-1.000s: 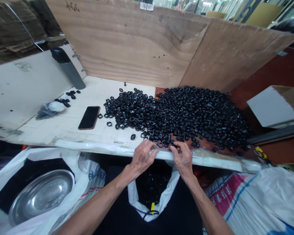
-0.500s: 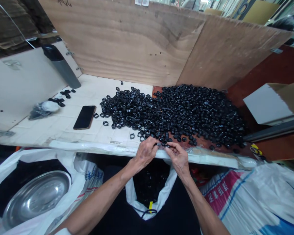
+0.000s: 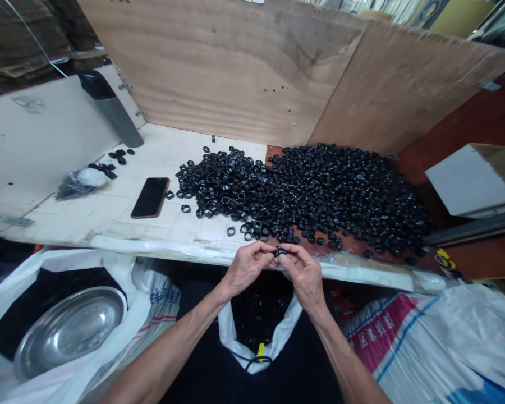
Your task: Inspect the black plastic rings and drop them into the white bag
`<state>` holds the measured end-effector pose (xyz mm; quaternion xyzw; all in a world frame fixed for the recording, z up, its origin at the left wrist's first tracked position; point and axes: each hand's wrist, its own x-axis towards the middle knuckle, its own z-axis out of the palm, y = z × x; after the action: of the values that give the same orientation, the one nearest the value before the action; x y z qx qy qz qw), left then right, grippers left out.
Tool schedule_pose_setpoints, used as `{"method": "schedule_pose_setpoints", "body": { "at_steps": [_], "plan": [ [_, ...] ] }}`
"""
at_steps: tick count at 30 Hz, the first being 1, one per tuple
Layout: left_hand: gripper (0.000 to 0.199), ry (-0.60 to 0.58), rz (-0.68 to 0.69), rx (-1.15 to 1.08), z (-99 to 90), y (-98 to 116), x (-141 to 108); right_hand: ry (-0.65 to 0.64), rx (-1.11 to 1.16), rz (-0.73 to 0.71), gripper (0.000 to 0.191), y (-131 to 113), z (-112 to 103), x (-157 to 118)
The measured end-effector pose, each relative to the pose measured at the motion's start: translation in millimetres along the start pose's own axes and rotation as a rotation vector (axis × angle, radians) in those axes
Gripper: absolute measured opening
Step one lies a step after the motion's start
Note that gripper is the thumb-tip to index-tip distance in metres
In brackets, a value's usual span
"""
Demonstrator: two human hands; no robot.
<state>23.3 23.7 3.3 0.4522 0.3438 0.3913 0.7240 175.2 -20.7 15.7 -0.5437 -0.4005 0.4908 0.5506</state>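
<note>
At the table's front edge, my left hand (image 3: 248,267) and my right hand (image 3: 304,274) meet fingertip to fingertip. Both pinch a small black plastic part (image 3: 280,252) between them; the fingers partly cover it, so I cannot tell whether it is one piece or two pressed together. Just beyond lies a heap of black plastic rings (image 3: 227,185), which runs on the right into a larger heap of small black pieces (image 3: 345,193). Below my hands, an open white sack (image 3: 231,336) holds more black pieces.
A phone (image 3: 150,197), a grey bottle (image 3: 115,115) and a small plastic bag (image 3: 73,185) stand or lie on the left. Wooden boards (image 3: 235,67) wall the back. A metal bowl (image 3: 73,331) sits in a sack at lower left; a carton (image 3: 467,179) is at right.
My hands have come together: the small black pieces held apart in each are now at one spot between the fingertips. The view has shifted slightly.
</note>
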Motion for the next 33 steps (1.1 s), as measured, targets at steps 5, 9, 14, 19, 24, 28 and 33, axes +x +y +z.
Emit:
{"method": "schedule_pose_setpoints", "body": {
  "at_steps": [5,9,14,19,24,28,33],
  "plan": [
    [0.032,0.026,-0.003,-0.137,-1.3,-4,4,-0.050,0.286,0.071,0.026,3,0,3],
    [0.039,0.058,0.019,-0.187,0.3,0,5,-0.010,0.364,0.068,0.026,3,0,5],
    [0.040,0.037,-0.014,-0.254,3.1,2,0,0.003,0.234,0.017,0.027,1,-2,1],
    [0.036,0.036,-0.001,-0.283,7.9,3,-6,0.003,0.157,-0.015,0.026,-1,-3,-2],
    [0.035,0.078,-0.001,-0.265,3.6,-3,-10,-0.008,0.070,-0.051,0.025,-7,-10,-4],
    [0.036,0.085,-0.026,-0.282,-0.4,-5,-14,-0.044,-0.115,-0.136,0.029,-9,-14,-2],
    [0.036,0.107,-0.012,-0.301,-2.6,-4,-16,-0.018,-0.144,-0.091,0.042,-4,-9,0]
  ]
}}
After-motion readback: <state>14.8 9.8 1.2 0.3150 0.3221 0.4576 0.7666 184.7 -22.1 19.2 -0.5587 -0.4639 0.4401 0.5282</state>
